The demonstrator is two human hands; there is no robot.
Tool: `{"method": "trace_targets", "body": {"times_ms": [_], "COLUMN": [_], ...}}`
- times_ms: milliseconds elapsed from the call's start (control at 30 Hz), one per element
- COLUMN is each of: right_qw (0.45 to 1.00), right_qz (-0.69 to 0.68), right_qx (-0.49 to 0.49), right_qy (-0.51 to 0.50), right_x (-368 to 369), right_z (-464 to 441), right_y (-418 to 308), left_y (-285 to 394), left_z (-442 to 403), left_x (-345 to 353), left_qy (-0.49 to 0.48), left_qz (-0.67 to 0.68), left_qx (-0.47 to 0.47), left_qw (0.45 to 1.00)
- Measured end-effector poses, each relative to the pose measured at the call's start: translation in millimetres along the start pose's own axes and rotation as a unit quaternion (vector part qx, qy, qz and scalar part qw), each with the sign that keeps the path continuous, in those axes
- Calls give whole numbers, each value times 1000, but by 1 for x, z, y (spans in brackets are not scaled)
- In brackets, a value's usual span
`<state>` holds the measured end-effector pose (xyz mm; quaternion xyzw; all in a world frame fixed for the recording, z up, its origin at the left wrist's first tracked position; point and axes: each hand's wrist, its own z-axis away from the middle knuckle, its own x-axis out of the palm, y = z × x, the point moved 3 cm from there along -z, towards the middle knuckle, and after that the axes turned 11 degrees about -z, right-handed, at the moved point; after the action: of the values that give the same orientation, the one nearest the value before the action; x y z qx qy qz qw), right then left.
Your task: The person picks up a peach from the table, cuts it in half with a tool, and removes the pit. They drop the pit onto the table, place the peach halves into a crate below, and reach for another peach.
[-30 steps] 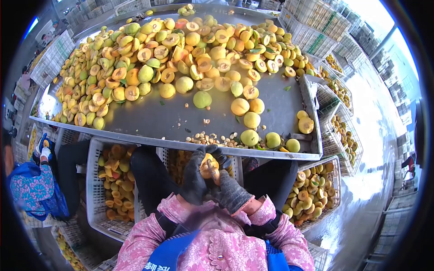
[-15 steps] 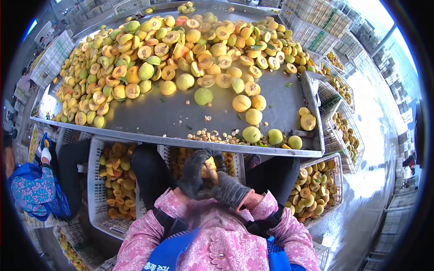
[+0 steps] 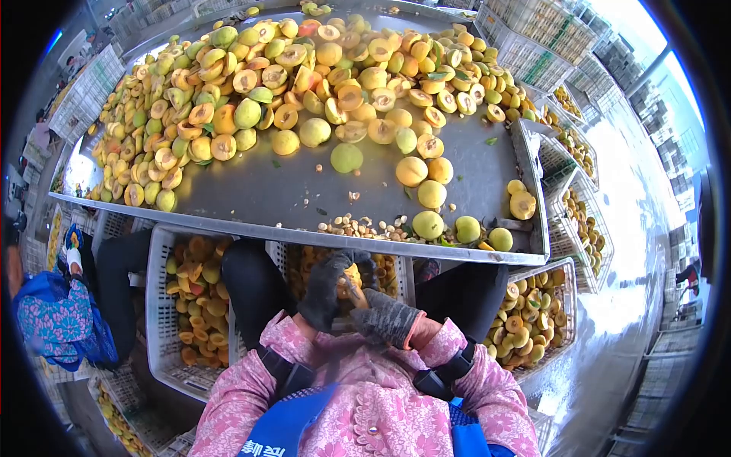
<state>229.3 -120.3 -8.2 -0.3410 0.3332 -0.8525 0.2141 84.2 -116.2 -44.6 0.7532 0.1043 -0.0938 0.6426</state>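
Observation:
Dark-gloved, my left hand is wrapped round a yellow peach piece just below the table's front edge. My right hand, in a grey knit glove, is closed beside it on a slim tan tool that points up at the fruit. The tool's tip is hidden, so its kind does not show. Under both hands stands a crate of cut peaches. Loose pits lie along the table's near edge, just beyond my hands.
The metal table carries a large heap of halved and whole peaches. White crates of fruit stand at my left and right. A person in a blue floral sleeve sits at far left. More crates are stacked behind.
My right hand has shifted slightly right, and the tan tool shows more clearly against the peach. My left hand keeps its hold. The view has moved a little.

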Motion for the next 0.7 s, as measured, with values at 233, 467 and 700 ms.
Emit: {"method": "trace_targets", "body": {"times_ms": [233, 467, 700], "right_qw": [968, 968, 949], "right_qz": [217, -242, -308], "right_qx": [-114, 33, 33], "right_qy": [-50, -46, -62], "right_x": [-4, 1, -4], "right_z": [-13, -14, -23], "right_y": [4, 19, 47], "left_y": [1, -23, -20], "left_z": [2, 7, 5], "left_x": [1, 12, 18], "left_qy": [-22, 14, 24], "left_qz": [13, 395, 497], "left_qx": [-1, -230, -280], "left_qw": [1000, 889, 821]}}
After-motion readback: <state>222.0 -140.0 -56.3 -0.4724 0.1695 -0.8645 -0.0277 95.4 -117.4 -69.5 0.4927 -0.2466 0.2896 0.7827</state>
